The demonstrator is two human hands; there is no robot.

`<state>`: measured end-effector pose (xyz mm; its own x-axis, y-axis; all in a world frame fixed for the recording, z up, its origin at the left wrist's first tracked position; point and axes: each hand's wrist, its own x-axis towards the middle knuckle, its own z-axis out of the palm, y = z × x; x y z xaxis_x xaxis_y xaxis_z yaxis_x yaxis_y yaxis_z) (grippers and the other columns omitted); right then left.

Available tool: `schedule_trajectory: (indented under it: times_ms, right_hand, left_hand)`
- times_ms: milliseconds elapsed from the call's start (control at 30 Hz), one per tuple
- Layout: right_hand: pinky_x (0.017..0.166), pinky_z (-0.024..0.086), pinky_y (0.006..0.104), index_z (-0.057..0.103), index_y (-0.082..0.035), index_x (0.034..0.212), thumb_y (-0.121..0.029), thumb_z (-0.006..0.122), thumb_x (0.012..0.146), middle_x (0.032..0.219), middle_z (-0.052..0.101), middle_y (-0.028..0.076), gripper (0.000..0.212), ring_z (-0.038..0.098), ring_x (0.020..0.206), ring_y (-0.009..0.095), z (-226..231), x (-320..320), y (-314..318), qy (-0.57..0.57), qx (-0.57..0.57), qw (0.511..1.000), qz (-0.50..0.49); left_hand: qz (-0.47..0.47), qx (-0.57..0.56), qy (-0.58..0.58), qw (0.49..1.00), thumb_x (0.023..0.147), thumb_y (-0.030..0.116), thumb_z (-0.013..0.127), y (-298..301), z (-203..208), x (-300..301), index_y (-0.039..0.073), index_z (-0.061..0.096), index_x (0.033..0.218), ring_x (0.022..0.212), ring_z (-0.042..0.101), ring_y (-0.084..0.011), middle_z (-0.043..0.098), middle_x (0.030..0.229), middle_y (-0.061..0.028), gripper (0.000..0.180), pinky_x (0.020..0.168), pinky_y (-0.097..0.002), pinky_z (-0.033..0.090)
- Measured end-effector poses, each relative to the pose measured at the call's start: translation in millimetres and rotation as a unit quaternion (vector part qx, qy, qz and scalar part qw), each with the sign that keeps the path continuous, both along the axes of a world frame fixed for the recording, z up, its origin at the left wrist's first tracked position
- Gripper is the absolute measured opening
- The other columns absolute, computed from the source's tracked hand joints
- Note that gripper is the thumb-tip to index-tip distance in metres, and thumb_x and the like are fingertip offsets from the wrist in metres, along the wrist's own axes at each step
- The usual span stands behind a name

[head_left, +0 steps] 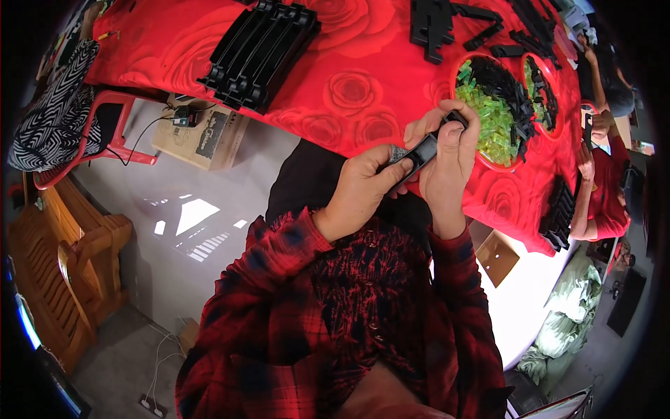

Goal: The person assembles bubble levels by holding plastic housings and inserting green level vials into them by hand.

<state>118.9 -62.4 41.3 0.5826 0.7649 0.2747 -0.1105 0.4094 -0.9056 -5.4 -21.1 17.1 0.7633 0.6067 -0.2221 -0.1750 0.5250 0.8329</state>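
Observation:
Over my lap, by the table's front edge, both hands hold a long black plastic part (422,149) at a slant. My left hand (361,183) is closed on its lower end, the thumb pressed along it. Something grey and rough (398,153) shows at the left fingers; I cannot make out what it is. My right hand (447,157) wraps round the upper end, thumb on top. Just right of it is a red-rimmed bowl (455,78) with yellow-green clear pieces (488,122) and small black pieces (513,91).
A stack of black plastic parts (262,52) lies at the table's left. More black parts (433,28) lie at the back, and a second bowl (556,84) stands right. A red chair (125,126), cardboard box (199,136) and wooden chair (56,265) are left. Other people (607,188) sit right.

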Motion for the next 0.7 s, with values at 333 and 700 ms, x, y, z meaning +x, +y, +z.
schedule_trajectory:
  times_ms: [333, 700]
  right_hand:
    - [0.085, 0.055, 0.0365, 0.038, -0.004, 0.138, -0.026, 0.042, 0.110, 0.107, 0.056, 0.009, 0.036, 0.064, 0.093, 0.022, -19.9, 22.9, -3.4, 0.053, -0.164, 0.985, -0.021]
    - [0.068, 0.053, 0.0328, 0.060, 0.000, 0.117, -0.007, 0.062, 0.097, 0.095, 0.065, 0.012, 0.021, 0.064, 0.077, 0.021, -14.0, 136.7, -18.4, -0.384, -0.261, 0.850, -0.248]
  left_hand:
    - [-0.114, 0.065, 0.129, 0.983, 0.103, 0.019, 0.056, 31.0, -5.7, 9.4, 0.001, 0.064, 0.101, 0.070, 0.060, -0.0080, 0.069, 0.085, -0.0023, 0.020, 0.064, -0.0238, 0.048]
    - [-0.048, 0.250, 0.244, 0.936, 0.100, 0.015, 0.057, 55.7, -20.5, 22.4, -0.001, 0.063, 0.097, 0.068, 0.059, -0.0092, 0.059, 0.078, -0.0017, 0.018, 0.061, -0.0250, 0.046]
